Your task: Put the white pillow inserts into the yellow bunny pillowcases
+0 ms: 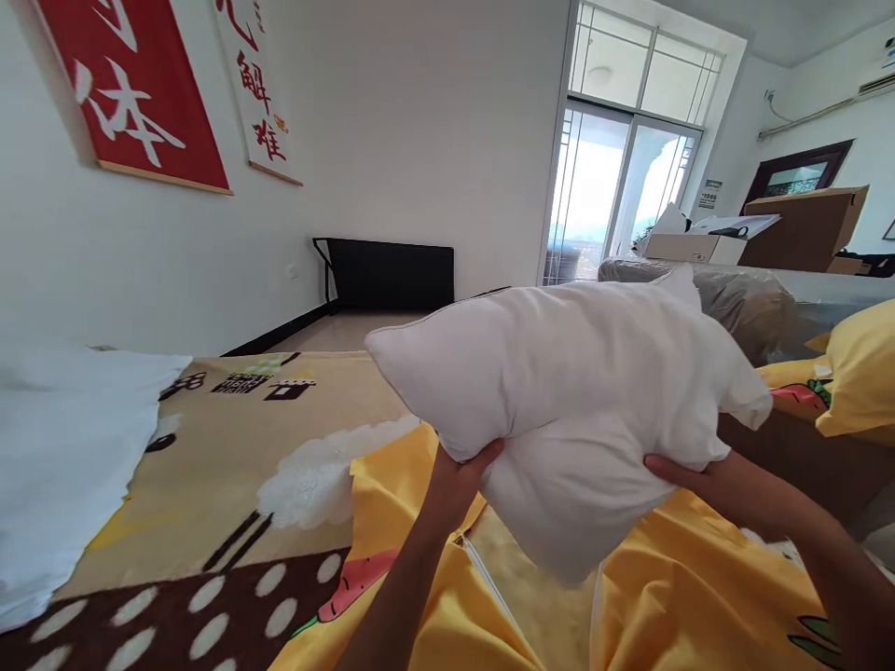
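A plump white pillow (580,373) is held up in front of me, bent along its lower middle. My left hand (465,475) grips its lower left part, the thumb pressed on top and the other fingers hidden beneath. On the lower right, my right hand (692,475) grips it the same way. Below the pillow lies a yellow pillowcase (678,578) with carrot or strawberry-like prints. Its zipper (493,582) is open, and a paler yellow inside shows between the edges.
A beige patterned blanket (230,447) covers the surface beneath, with white cloth (62,466) at left. A yellow pillow (867,368) lies at right. Behind stand a plastic-wrapped sofa (748,298), cardboard boxes (804,228) and a black folded panel (392,275) against the wall.
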A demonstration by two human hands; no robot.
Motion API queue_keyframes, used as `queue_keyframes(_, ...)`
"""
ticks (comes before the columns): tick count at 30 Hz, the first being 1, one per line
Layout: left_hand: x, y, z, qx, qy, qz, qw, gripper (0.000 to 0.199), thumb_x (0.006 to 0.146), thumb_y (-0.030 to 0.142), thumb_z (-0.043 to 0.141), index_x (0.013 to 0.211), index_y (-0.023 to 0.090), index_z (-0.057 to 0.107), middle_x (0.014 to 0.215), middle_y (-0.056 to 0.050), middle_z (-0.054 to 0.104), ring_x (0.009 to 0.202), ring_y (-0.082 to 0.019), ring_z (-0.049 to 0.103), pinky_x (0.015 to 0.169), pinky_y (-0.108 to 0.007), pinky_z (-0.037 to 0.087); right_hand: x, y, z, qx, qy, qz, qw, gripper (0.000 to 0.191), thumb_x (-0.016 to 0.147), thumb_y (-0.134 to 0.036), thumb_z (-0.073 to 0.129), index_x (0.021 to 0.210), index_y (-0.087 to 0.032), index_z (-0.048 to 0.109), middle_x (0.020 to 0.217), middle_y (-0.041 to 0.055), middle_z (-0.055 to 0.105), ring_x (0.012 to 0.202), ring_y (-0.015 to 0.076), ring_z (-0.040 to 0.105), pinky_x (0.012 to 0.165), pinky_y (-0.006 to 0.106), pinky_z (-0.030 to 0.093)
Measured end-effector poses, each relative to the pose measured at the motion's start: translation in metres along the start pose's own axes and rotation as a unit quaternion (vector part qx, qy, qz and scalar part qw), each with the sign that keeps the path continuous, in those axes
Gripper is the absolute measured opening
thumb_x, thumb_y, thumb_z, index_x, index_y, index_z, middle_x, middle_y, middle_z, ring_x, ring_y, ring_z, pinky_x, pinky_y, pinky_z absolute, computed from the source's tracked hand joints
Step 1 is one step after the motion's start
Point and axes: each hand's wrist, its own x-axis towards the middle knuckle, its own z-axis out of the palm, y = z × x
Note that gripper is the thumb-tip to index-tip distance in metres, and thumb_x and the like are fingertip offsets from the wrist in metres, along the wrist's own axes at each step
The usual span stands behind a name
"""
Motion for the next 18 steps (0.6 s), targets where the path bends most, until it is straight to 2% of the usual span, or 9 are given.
queue_keyframes(2, 0.003, -0.005, -0.002, 0.131, -0.052, 0.066, 0.988, 0.025, 0.065, 0.024, 0.065, 0.087, 0.014, 0.065, 0.092, -0.01, 0.069, 0.093, -0.026, 0.061, 0.075, -0.034, 0.048, -0.002, 0.005, -0.017, -0.15, -0.174, -0.066, 0.971, 0.029, 0.058, -0.047, 0.076, 0.078, -0.026, 0.073, 0.065, 0.0033, 0.069, 0.062, 0.0243, 0.063, 0.057, 0.035, 0.049)
queue_keyframes(3, 0.003, -0.005, -0.001, 0.181, -0.09, 0.094, 0.975, 0.016, 0.065, 0.018, 0.06, 0.079, 0.014, 0.064, 0.083, -0.009, 0.069, 0.085, -0.025, 0.061, 0.07, -0.032, 0.047, -0.004, 0.004, -0.025, -0.217, -0.215, -0.093, 0.948, 0.03, 0.064, -0.049, 0.073, 0.086, -0.028, 0.074, 0.063, 0.0027, 0.068, 0.06, 0.0239, 0.062, 0.056, 0.034, 0.048)
queue_keyframes(5, 0.0, -0.004, 0.002, 0.228, -0.153, 0.138, 0.952, 0.015, 0.059, 0.008, 0.05, 0.068, 0.016, 0.06, 0.071, -0.005, 0.065, 0.072, -0.021, 0.057, 0.064, -0.029, 0.042, -0.007, -0.011, -0.035, -0.272, -0.177, -0.154, 0.933, 0.042, 0.07, -0.051, 0.068, 0.107, -0.03, 0.07, 0.071, 0.0028, 0.07, 0.066, 0.0244, 0.064, 0.059, 0.035, 0.049)
queue_keyframes(7, -0.005, 0.001, 0.007, 0.233, -0.171, 0.17, 0.942, 0.018, 0.055, 0.004, 0.045, 0.062, 0.017, 0.055, 0.069, -0.003, 0.063, 0.065, -0.017, 0.052, 0.062, -0.027, 0.039, -0.006, -0.039, -0.037, -0.261, -0.072, -0.222, 0.937, 0.057, 0.074, -0.051, 0.066, 0.126, -0.032, 0.057, 0.097, 0.005, 0.071, 0.083, 0.0257, 0.066, 0.072, 0.038, 0.05)
queue_keyframes(10, -0.014, 0.009, 0.01, 0.256, -0.186, 0.219, 0.923, 0.018, 0.056, 0.004, 0.042, 0.062, 0.018, 0.051, 0.071, -0.003, 0.062, 0.063, -0.015, 0.049, 0.06, -0.026, 0.036, 0.007, -0.085, -0.029, -0.231, 0.039, -0.335, 0.912, 0.08, 0.069, -0.05, 0.071, 0.14, -0.03, 0.041, 0.135, 0.0081, 0.052, 0.116, 0.0303, 0.054, 0.096, 0.045, 0.04)
queue_keyframes(12, -0.017, 0.011, 0.01, 0.272, -0.208, 0.242, 0.908, 0.021, 0.056, 0.004, 0.041, 0.067, 0.018, 0.054, 0.075, -0.004, 0.064, 0.066, -0.016, 0.053, 0.062, -0.026, 0.038, 0.023, -0.108, -0.022, -0.229, 0.007, -0.386, 0.894, 0.092, 0.063, -0.05, 0.075, 0.143, -0.03, 0.036, 0.141, 0.0075, 0.047, 0.123, 0.0313, 0.048, 0.103, 0.048, 0.033)
queue_keyframes(14, -0.017, 0.009, 0.007, 0.284, -0.213, 0.242, 0.903, 0.023, 0.059, 0.005, 0.043, 0.071, 0.017, 0.058, 0.078, -0.006, 0.065, 0.07, -0.018, 0.056, 0.064, -0.026, 0.039, 0.041, -0.121, -0.016, -0.229, -0.068, -0.398, 0.886, 0.094, 0.058, -0.049, 0.077, 0.142, -0.031, 0.037, 0.131, 0.0054, 0.056, 0.115, 0.0295, 0.054, 0.102, 0.048, 0.032)
queue_keyframes(16, -0.012, 0.005, 0.003, 0.292, -0.194, 0.228, 0.908, 0.025, 0.064, 0.009, 0.046, 0.081, 0.017, 0.063, 0.081, -0.006, 0.066, 0.074, -0.02, 0.058, 0.067, -0.027, 0.04, 0.056, -0.128, -0.009, -0.228, -0.122, -0.393, 0.883, 0.083, 0.058, -0.048, 0.076, 0.134, -0.03, 0.049, 0.115, 0.0025, 0.066, 0.102, 0.0269, 0.061, 0.098, 0.046, 0.036)
queue_keyframes(18, -0.004, -0.001, -0.004, 0.285, -0.157, 0.2, 0.924, 0.039, 0.069, 0.018, 0.052, 0.107, 0.019, 0.062, 0.095, -0.006, 0.069, 0.084, -0.023, 0.061, 0.072, -0.027, 0.042, 0.062, -0.133, -0.001, -0.231, -0.138, -0.403, 0.875, 0.062, 0.062, -0.049, 0.073, 0.119, -0.026, 0.062, 0.104, 0.002, 0.07, 0.096, 0.0254, 0.062, 0.093, 0.044, 0.037)
